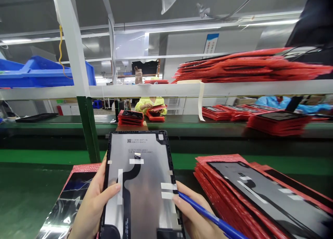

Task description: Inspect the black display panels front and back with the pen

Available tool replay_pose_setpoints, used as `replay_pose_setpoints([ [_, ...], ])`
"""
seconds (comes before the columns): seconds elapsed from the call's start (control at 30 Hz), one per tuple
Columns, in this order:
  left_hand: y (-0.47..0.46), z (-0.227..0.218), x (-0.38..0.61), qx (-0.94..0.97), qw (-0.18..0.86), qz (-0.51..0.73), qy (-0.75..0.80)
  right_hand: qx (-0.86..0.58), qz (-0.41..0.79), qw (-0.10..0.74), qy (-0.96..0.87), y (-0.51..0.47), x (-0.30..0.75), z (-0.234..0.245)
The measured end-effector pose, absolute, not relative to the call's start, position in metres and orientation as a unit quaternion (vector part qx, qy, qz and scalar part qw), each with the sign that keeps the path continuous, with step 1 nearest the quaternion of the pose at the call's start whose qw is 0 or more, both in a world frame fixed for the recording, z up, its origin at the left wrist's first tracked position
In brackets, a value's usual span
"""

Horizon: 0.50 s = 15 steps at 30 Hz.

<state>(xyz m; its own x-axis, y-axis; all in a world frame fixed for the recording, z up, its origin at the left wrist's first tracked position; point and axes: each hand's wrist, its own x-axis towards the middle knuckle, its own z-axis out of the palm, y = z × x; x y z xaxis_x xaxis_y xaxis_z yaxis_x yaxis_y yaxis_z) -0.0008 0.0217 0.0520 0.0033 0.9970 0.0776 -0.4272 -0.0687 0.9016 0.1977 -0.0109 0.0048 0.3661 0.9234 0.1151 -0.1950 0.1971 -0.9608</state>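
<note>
Between my two hands a tablet screen panel (149, 183) is held up, its silver back facing me, with a black frame, a dark ribbon cable and several white tape strips. My left hand (95, 200) grips its left edge, the thumb lying on the back near a long tape strip. On the right edge, my right hand (194, 211) holds the panel and also a blue pen (210, 216), which slants down to the lower right. The panel's lower end runs out of view.
Right of me, similar panels (249, 183) lie stacked with red bubble bags (210, 187). At left a glossy dark panel (70, 197) rests on red wrap. Overhead, a white shelf (145, 90) carries red bags and blue bins (44, 72). A person in yellow (153, 105) works opposite.
</note>
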Motion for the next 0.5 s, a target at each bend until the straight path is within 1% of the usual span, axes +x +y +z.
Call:
replay_pose_setpoints([
  [0.1, 0.021, 0.048, 0.002, 0.414, 0.556, 0.626, 0.356, -0.542, 0.35, 0.673, -0.363, -0.006, 0.194, 0.003],
  [0.23, 0.025, 0.045, 0.002, 0.429, 0.581, 0.605, 0.334, -0.587, 0.331, 0.639, -0.371, -0.007, 0.192, 0.011],
  [0.3, 0.029, 0.045, 0.0, 0.444, 0.575, 0.604, 0.328, -0.565, 0.362, 0.643, -0.368, -0.009, 0.193, 0.015],
  [0.43, 0.036, 0.046, -0.007, 0.462, 0.559, 0.607, 0.324, -0.427, 0.493, 0.671, -0.353, -0.014, 0.196, 0.02],
  [0.5, 0.037, 0.047, -0.009, 0.464, 0.572, 0.6, 0.313, -0.419, 0.507, 0.666, -0.352, -0.015, 0.198, 0.022],
])
